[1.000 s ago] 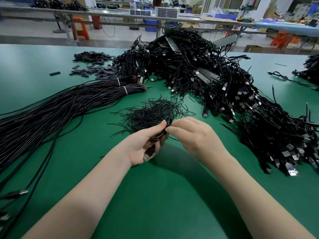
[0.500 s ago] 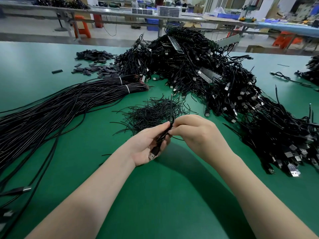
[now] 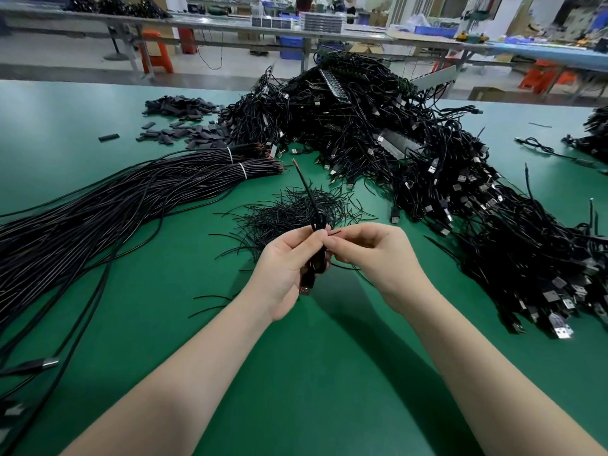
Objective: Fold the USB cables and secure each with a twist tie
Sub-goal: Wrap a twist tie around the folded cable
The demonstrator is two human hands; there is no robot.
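My left hand (image 3: 285, 268) grips a folded black USB cable (image 3: 318, 258) upright above the green table (image 3: 296, 373). Its silver plug hangs below my palm and its loose wire end sticks up and to the left. My right hand (image 3: 371, 255) pinches a thin black twist tie (image 3: 334, 232) right at the top of the bundle, fingertips touching the left thumb. A loose pile of black twist ties (image 3: 289, 212) lies just behind both hands.
Long unfolded black cables (image 3: 98, 218), banded with white ties, stretch across the left side. A big heap of folded USB cables (image 3: 411, 159) fills the back and right. Small black sleeves (image 3: 184, 126) lie at the back left. Workbenches stand beyond the table.
Both hands have risen slightly with the cable. The loose wire end now sticks up higher and leans left. The right fingers have shifted at the top of the bundle.
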